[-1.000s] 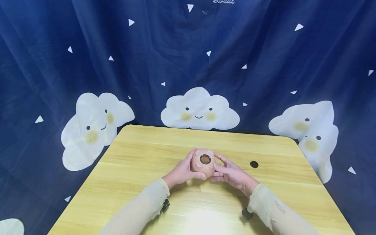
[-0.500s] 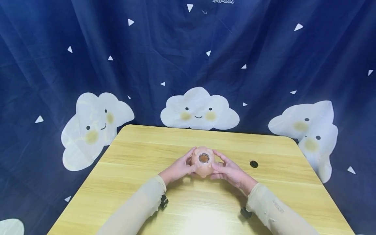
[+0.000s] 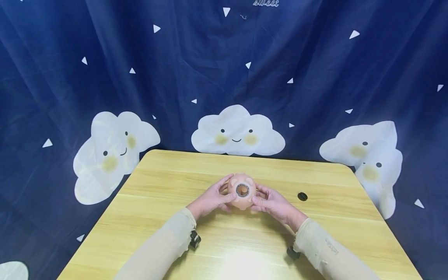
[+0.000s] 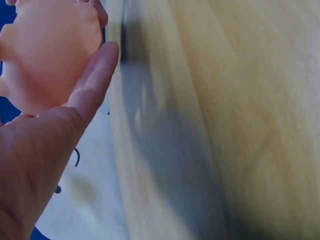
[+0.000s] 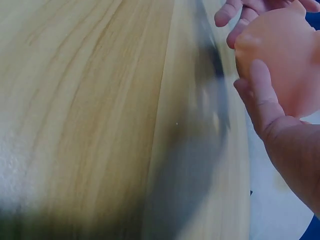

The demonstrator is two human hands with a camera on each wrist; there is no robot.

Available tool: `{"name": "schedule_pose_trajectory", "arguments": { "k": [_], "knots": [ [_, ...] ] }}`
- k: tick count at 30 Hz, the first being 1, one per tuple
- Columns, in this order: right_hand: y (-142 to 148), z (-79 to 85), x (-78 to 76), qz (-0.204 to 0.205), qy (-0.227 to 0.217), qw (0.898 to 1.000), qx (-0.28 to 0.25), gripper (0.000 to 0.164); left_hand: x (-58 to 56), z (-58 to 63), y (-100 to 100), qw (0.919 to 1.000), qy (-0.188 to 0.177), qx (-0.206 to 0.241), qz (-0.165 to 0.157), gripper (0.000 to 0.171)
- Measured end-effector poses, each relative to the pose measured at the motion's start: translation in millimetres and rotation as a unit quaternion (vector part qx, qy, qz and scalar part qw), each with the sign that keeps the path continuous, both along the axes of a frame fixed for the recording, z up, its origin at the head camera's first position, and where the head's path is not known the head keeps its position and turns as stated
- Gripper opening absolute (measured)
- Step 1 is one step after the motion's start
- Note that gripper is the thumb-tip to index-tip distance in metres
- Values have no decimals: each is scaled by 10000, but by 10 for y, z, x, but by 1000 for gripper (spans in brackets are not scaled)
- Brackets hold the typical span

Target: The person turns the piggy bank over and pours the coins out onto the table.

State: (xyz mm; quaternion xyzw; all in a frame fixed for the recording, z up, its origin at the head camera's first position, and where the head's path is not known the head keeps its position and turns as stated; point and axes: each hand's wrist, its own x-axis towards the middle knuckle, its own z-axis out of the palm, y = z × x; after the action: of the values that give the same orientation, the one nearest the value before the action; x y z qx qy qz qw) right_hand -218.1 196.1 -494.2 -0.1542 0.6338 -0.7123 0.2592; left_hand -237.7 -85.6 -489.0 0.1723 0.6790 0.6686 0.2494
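Observation:
In the head view a pink, round piggy bank point(image 3: 247, 203) with short stubby bumps is held above the table, its round dark-rimmed hole facing the camera. My left hand point(image 3: 210, 200) grips its left side, thumb low and fingers behind. From the right, my right hand point(image 3: 277, 206) grips the opposite side with thumb and fingers. Smooth pink wall of the piggy bank point(image 4: 47, 55) fills the top left of the left wrist view. A black round plug point(image 3: 302, 196) with a slot lies on the table, right of my right hand.
The pale wooden table point(image 3: 168, 175) has rounded far corners. Behind it hangs a dark blue curtain point(image 3: 210, 46) printed with white clouds and triangles. A black wrist device point(image 3: 293, 253) sits under my right sleeve, another point(image 3: 195, 239) under the left.
The piggy bank has risen slightly in view and tilted a little, so its hole shows a brighter rim and inside. My left hand has shifted left, its thumb moving up along the side.

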Motion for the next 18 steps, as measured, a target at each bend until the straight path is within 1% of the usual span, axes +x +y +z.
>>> {"name": "schedule_pose_trajectory", "arguments": {
  "k": [4,8,13,18],
  "knots": [
    [3,-3,-5,95,-76,9999,78,88,-3,-8,-8,9998,172,-49,77,92],
    [8,12,-11,105,-219,9996,152,92,-8,-33,-6,9990,404,-66,151,96],
    [-3,35,-12,41,-255,9997,19,94,-10,-45,15,9982,574,25,152,100],
    [-27,34,-15,19,-275,9996,-105,92,-3,-48,30,9968,753,-62,261,103]
  ]
}}
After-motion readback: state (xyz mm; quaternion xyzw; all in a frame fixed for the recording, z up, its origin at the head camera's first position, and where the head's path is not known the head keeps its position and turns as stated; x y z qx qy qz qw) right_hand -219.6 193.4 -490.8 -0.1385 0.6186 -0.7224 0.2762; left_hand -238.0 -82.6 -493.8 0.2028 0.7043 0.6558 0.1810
